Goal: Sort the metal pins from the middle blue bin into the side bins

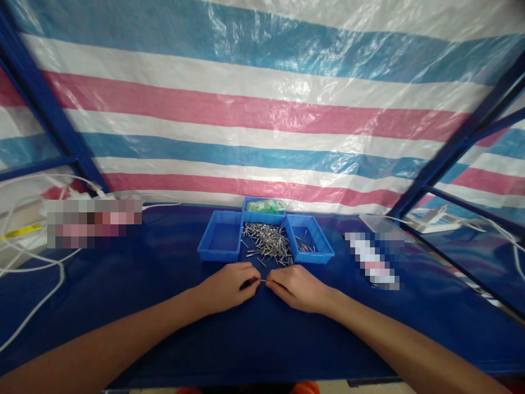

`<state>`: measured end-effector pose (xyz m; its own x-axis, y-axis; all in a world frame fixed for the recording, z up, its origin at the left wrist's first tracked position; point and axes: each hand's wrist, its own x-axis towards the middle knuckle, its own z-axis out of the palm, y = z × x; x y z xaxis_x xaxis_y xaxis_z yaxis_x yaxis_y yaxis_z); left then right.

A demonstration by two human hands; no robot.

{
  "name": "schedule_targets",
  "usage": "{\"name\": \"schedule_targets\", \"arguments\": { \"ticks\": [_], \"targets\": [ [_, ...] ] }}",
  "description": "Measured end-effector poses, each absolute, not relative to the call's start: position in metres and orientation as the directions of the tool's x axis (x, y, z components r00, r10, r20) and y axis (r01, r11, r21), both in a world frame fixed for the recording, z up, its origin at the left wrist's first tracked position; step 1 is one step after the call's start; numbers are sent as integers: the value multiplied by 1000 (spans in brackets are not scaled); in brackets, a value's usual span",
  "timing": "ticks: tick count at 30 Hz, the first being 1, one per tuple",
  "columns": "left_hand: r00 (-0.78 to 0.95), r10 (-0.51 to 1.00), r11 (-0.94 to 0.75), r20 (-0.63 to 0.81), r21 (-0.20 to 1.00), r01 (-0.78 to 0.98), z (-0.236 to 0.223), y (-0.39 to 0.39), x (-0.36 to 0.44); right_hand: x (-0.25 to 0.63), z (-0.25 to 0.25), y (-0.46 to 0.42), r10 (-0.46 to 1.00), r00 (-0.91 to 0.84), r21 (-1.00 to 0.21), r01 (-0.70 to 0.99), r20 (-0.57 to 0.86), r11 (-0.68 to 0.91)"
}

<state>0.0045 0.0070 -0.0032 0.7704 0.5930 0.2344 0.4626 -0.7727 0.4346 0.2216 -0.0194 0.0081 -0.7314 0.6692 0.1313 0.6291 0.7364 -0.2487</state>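
Between the fingertips of both hands runs a thin metal rod (263, 280), mostly covered by the fingers. My left hand (235, 284) pinches one end, and my right hand (295, 285) pinches the other. Just beyond them lies a pile of short silvery metal rods (268, 241), some spilling onto the table. Left of the pile is a blue bin (220, 253) with nothing visible in it. The blue bin on the right (315, 256) holds several similar rods. What exact kind of part the rods are is too small to tell.
A further blue bin (251, 200) with green and clear plastic bags (266, 206) stands behind the pile. White cables (57, 273) cross the blue table's left side. A clear plastic lid or tray (383, 225) lies at right. Blue frame posts (447, 145) and a striped sheet (262, 109) enclose the table.
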Motion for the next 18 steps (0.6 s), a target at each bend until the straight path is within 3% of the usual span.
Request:
{"name": "schedule_targets", "arguments": {
  "ticks": [6,18],
  "targets": [
    [826,537,-822,169,326,468,1,4,2,225,7,-23,676,-723,-264,630,142,730],
    [833,527,-835,169,284,470,4,3,2,224,6,-25,693,-709,-296,639,132,710]
  ]
}}
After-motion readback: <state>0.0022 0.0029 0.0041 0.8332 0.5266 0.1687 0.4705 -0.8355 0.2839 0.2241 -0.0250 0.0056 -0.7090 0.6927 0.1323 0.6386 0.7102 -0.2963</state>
